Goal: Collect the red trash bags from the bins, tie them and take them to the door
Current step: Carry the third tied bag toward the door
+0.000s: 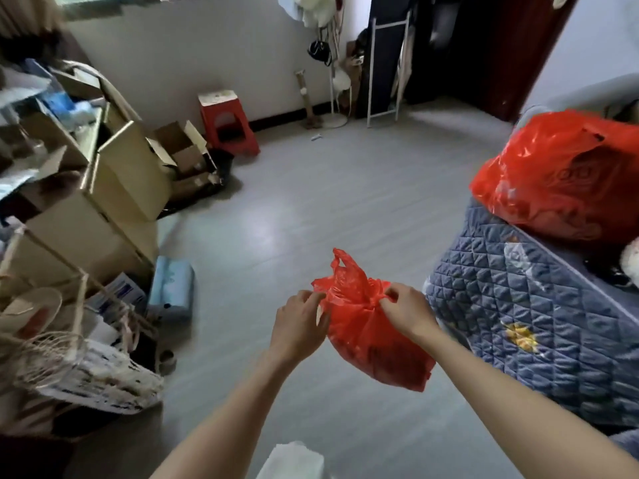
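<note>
You held the small red bag (371, 337) in the air in front of you, above the grey floor (311, 202), with its gathered neck up and its full belly hanging down and a little to your right. Your left hand (299, 326) pinched a handle loop on the left side of the neck; your right hand (406, 314) pinched the bunched plastic on the right side. So each grip was closed tight on the bag's mouth, with no slack fingers that I could see. The free ear of the bag stood up between and above your hands.

The relation that mattered was this: the neck sat directly between your two hands, level with your fingertips, and the bag's long axis ran top to bottom, leaning toward your right forearm. Both hands were about equally near the knot point, so I judged the tie was mid-way, not yet pulled snug.

A second, larger red bag (560, 178) lay on the quilted blue bed (518, 305) to your right, well apart from your hands; I could not tell whether it was tied. The dark doorway (484, 57) stood across the room ahead and to the right, so the carry was probably still to come.
</note>
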A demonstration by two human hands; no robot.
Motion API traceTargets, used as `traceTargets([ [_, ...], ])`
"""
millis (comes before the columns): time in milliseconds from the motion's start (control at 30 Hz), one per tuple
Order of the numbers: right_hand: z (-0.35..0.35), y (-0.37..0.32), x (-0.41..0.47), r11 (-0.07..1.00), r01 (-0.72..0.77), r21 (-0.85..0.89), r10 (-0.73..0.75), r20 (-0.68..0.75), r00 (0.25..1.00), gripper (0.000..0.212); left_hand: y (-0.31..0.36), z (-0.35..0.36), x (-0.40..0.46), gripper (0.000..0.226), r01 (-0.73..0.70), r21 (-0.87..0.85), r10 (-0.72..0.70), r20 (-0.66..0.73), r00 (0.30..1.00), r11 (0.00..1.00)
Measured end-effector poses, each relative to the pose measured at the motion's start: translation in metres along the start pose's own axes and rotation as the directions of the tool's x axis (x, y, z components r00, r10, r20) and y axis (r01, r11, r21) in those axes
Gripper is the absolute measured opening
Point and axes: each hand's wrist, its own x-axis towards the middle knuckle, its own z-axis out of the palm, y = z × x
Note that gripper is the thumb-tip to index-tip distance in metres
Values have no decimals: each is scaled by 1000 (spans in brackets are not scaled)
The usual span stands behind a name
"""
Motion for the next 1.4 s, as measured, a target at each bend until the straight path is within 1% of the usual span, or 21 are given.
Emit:
traceTargets([
  [167,-10,-38,171,998,-50,29,53,-94,994,15,-28,-17,180,40,-66,-7,66,-8,998,998],
  [233,-15,-50,225,997,-74,22,76,-89,993,17,-35,-28,242,42,-103,-27,103,-10,995,994],
  [267,-19,-55,257,992,-114,45,118,-98,988,17,-39,-36,277,43,-110,-31,110,19,994,993],
  [333,-31,-71,321,986,-158,48,162,-97,982,17,-44,-52,355,44,-136,-40,137,21,990,990],
  [367,-31,-69,324,984,-165,63,171,-101,980,16,-46,-54,360,44,-137,-38,138,14,990,990],
  [400,-48,-79,385,976,-201,80,211,-130,969,16,-43,-65,431,43,-167,-26,168,23,986,986],
  [467,-58,-90,408,974,-210,85,220,-133,967,16,-40,-73,462,43,-165,1,165,34,986,986],
  [533,-78,-88,475,965,-225,134,245,-156,957,17,-27,-69,541,42,-209,15,208,66,976,978],
  [567,-79,-93,479,968,-209,141,228,-138,964,17,-25,-72,546,42,-207,9,206,70,976,978],
  [633,-95,-86,544,961,-221,168,249,-171,953,16,-7,-63,620,43,-242,-12,242,100,965,970],
  [667,-109,-81,588,958,-229,174,261,-188,947,15,7,-57,672,44,-286,1,285,109,952,958],
  [700,-113,-80,606,955,-235,182,269,-194,943,15,12,-56,692,44,-281,-13,281,118,953,960],
  [800,-151,-58,713,937,-275,218,319,-204,926,15,53,-40,806,45,-315,-24,315,156,936,949],
  [867,-182,-50,771,924,-303,233,349,-191,917,14,82,-40,870,45,-317,-45,319,183,930,947],
  [900,-200,-42,814,912,-313,264,368,-194,909,13,99,-39,917,45,-334,-48,337,193,922,941],
  [933,-220,-36,849,902,-334,275,394,-204,896,13,116,-39,958,45,-356,-41,356,198,913,934],
  [1000,-245,-35,889,895,-343,284,407,-208,890,11,136,-44,1007,44,-372,-47,375,166,912,927],
  [1067,-276,-24,948,881,-359,308,434,-226,872,10,162,-39,1073,44,-390,-51,393,179,902,919],
  [1267,-356,29,1124,867,-383,319,478,-315,820,14,234,-11,1265,45,-437,-17,430,210,878,899],
  [1300,-372,46,1170,860,-392,327,491,-322,809,14,254,1,1315,45,-451,-27,445,225,867,892],
  [1400,-412,71,1255,843,-399,361,512,-309,802,14,304,13,1414,45,-481,-56,479,257,840,875],
])
